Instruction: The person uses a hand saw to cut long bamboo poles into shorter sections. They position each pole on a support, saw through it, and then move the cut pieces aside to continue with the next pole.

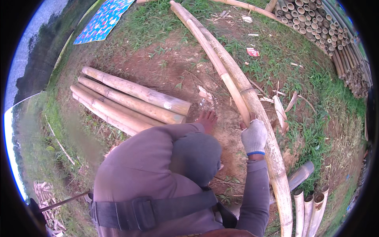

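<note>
The bamboo strip is gripped at its near end by the gloved right hand, against a long pole. The bare left hand is spread, seemingly empty, near cut poles, partly hidden by a shoulder; peelings are scattered rightward.

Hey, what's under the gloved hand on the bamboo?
A narrower bamboo strip runs up to the gloved right hand, beside the wider bamboo piece. Bare fingertips show; the palm hides what's beneath, including where the strip ends.
</note>
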### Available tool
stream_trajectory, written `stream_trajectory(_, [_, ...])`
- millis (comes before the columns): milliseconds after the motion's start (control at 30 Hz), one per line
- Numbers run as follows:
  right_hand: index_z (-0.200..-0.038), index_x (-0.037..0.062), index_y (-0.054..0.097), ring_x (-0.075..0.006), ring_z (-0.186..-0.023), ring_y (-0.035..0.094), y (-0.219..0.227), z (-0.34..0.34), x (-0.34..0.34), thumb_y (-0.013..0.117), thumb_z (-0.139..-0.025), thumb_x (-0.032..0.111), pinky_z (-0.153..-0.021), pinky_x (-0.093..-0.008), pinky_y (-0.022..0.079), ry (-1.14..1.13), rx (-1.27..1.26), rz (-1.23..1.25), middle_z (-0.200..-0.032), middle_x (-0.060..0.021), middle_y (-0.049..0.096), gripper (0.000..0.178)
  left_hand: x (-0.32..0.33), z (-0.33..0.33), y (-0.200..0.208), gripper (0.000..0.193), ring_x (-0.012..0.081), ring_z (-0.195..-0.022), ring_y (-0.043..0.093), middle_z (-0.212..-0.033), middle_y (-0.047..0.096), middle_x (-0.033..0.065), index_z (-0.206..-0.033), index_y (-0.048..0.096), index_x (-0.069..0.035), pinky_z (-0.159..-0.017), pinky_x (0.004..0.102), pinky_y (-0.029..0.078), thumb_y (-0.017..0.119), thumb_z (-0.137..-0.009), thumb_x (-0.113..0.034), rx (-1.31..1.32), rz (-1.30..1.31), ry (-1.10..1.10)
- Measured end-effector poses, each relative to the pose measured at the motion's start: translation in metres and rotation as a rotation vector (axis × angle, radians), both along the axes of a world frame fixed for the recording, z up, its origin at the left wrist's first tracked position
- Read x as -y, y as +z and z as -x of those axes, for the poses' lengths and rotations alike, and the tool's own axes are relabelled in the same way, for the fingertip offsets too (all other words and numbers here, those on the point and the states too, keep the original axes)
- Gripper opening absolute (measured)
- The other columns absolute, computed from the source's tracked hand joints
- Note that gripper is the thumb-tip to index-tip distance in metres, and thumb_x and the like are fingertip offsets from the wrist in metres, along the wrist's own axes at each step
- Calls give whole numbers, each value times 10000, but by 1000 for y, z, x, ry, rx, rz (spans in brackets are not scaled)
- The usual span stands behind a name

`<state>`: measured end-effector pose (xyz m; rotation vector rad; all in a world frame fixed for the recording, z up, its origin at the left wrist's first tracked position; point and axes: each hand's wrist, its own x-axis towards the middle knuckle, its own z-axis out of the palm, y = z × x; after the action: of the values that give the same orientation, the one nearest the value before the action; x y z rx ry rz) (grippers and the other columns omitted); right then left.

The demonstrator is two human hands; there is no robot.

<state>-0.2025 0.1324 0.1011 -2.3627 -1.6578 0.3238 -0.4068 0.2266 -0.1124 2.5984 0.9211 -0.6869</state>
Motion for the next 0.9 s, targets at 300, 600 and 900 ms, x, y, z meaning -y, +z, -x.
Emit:
stream_trajectory(300, [-1432,53,656,-454,-950,732,12,-21,10,698,-1024,320,-838,-554,577,57,119,-97,-1005,-259,746,490,6,-6,-11,1254,382,-1670,177,-1808,138,228,-1732,204,-63,-1225,762,235,893,-791,-525,-15,-91,34])
stream_trajectory(600, [-1449,106,677,-425,-888,727,9,-62,51,709,-1020,388,-780,-530,581,31,169,-116,-927,-221,739,514,-1,-3,25,1284,338,-1688,120,-1829,62,181,-1752,127,-108,-1209,804,224,797,-826,-691,-171,-89,-32])
stream_trajectory(900, [-1509,138,630,-407,-849,686,14,-130,206,681,-1034,414,-749,-520,541,-44,249,8,-909,-183,677,552,6,-9,31,1267,327,-1698,81,-1835,36,176,-1758,75,-92,-1280,750,154,662,-879,-790,-228,-68,-29])
